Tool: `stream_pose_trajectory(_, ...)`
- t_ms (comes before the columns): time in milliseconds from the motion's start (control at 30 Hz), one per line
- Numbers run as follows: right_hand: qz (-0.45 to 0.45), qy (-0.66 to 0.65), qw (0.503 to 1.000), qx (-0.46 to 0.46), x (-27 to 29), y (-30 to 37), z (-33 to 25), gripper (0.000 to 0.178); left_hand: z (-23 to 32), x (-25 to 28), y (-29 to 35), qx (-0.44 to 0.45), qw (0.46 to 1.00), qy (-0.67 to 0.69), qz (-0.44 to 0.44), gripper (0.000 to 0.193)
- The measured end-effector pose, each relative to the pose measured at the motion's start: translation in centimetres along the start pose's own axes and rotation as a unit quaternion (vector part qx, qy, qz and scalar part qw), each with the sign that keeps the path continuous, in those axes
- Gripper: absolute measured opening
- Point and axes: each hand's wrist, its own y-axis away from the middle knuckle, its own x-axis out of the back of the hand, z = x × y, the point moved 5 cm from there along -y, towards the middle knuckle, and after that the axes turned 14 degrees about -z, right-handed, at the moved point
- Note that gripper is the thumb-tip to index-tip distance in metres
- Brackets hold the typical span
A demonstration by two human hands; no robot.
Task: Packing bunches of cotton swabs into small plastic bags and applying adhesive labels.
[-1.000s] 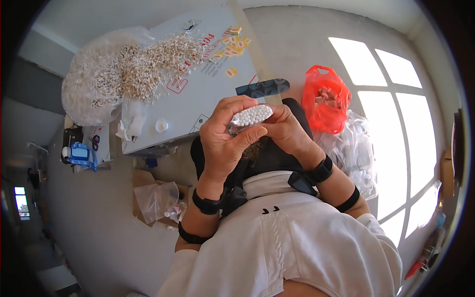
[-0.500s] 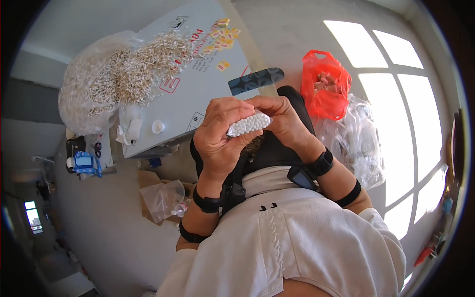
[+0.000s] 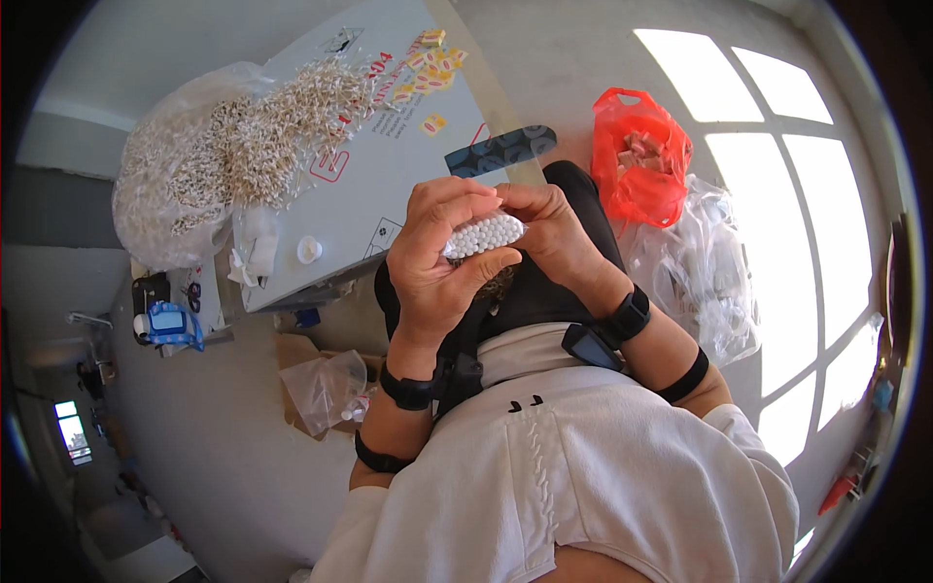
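Observation:
A clear plastic packet of cotton swabs [image 3: 484, 236], its white tips facing up toward me, is held over my lap. My left hand [image 3: 432, 248] wraps round the packet, fingers over the far side and thumb along the near side. At the packet's right end, my right hand [image 3: 554, 228] pinches with bent fingers, apparently on the plastic; the fingertips are partly hidden. On the table beyond lies a big heap of loose cotton swabs [image 3: 292, 126], spilling from a large clear bag [image 3: 146, 185]. Small yellow-and-white labels [image 3: 428, 73] are scattered at the table's far right.
The grey table [image 3: 340, 209] carries a dark patterned strip [image 3: 501, 152] and a small white round container [image 3: 309, 250]. On the floor to the right stand a red plastic bag [image 3: 641, 160] and clear bags [image 3: 695, 277]. A cardboard box [image 3: 296, 355] with clear plastic sits at lower left.
The packet has tilted slightly and shifted a little left in my hands. My left thumb now stands further from the swab tips. Other things on the table stay put.

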Motion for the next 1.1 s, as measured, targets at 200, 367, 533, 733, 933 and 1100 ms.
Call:
stream_pose_trajectory(200,0.023,0.000,1.000,0.004,1.7,-0.4,1.7,0.032,-2.3,-0.5,-0.4,0.010,0.999,-0.009,-0.041,0.036)
stream_pose_trajectory(367,0.088,0.006,0.996,0.011,3.6,-0.7,2.8,0.031,-5.0,-1.2,-0.8,0.052,0.997,0.041,-0.049,0.034)
stream_pose_trajectory(533,0.127,-0.022,0.991,0.027,5.3,-0.3,4.0,0.032,-6.6,-2.3,-1.4,0.072,0.994,0.048,-0.069,0.033)
stream_pose_trajectory(733,0.153,-0.008,0.988,0.027,7.0,0.3,5.4,0.033,-8.0,-3.4,-1.5,0.091,0.990,0.054,-0.092,0.031)
stream_pose_trajectory(933,0.149,-0.028,0.988,0.037,7.0,0.5,6.1,0.030,-8.5,-3.6,-1.8,0.047,0.994,0.017,-0.099,0.029)
stream_pose_trajectory(1100,0.143,-0.063,0.988,0.007,6.4,0.6,6.3,0.027,-8.7,-3.6,-1.7,0.075,0.993,0.025,-0.090,0.028)
